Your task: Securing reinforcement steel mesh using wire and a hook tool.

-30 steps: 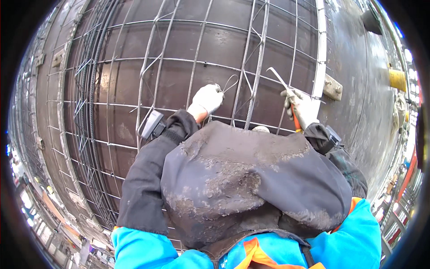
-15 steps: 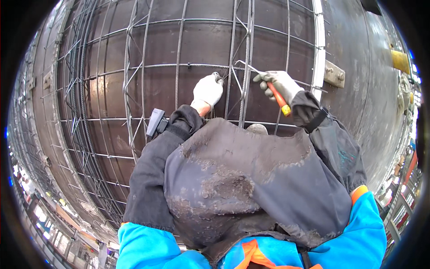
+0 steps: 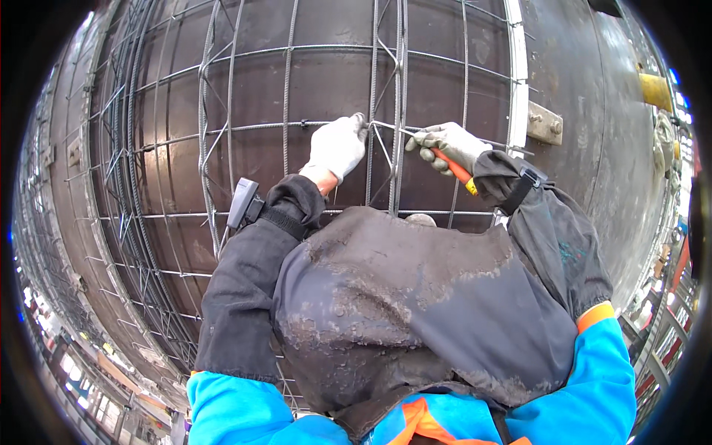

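Note:
My left hand (image 3: 337,148), in a white glove, is closed at a crossing of the rebar mesh (image 3: 326,124), beside an upright lattice girder (image 3: 400,81). Thin wire ends show just below its cuff; the fingertips' grip is partly hidden. In a grey and white glove, my right hand (image 3: 450,146) is wrapped round a rebar tying hook (image 3: 455,167) with an orange handle and yellow end. The hook's thin metal shaft points left toward the crossing by my left fingers, and its tip is hard to tell from the bars.
A brown metal mould wall (image 3: 256,89) stands behind the bars. To the right run a pale upright strip (image 3: 517,74), a bolted block (image 3: 545,122) and a yellow cylinder (image 3: 654,91). More rebar (image 3: 130,148) crowds the left. A stained dark apron (image 3: 386,297) covers my front.
The hook has come left and lower, its shaft now level with the crossing. My left hand has shifted slightly left, and the mesh sits a little lower in view.

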`<state>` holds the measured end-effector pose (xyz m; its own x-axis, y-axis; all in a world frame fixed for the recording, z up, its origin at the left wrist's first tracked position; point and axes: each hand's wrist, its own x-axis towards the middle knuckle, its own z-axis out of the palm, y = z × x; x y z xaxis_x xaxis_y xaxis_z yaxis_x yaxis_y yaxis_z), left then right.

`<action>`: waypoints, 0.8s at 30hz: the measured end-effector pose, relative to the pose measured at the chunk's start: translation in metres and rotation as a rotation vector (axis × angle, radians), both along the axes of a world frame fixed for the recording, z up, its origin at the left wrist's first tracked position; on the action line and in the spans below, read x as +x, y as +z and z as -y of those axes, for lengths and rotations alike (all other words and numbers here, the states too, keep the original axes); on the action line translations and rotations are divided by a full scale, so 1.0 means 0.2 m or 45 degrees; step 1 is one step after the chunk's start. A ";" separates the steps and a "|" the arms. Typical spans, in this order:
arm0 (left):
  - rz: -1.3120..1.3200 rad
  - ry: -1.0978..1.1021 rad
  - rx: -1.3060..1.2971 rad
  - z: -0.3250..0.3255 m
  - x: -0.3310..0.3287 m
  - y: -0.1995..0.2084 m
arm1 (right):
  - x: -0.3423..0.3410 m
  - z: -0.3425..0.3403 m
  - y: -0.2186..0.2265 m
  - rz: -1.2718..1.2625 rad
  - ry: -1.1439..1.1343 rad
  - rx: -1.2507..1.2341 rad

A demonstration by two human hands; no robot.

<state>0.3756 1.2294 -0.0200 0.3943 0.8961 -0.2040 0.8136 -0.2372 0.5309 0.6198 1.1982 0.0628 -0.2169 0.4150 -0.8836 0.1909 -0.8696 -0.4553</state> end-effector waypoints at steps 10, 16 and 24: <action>0.166 -0.111 0.168 -0.04 -0.02 0.02 | -0.06 0.03 -0.02 -0.055 -0.098 0.003; 0.064 -0.010 0.142 -0.09 0.05 -0.06 | 0.10 -0.08 0.04 0.571 0.789 0.405; 0.068 0.066 -0.048 -0.06 0.01 -0.06 | -0.02 -0.16 0.23 0.690 1.646 0.587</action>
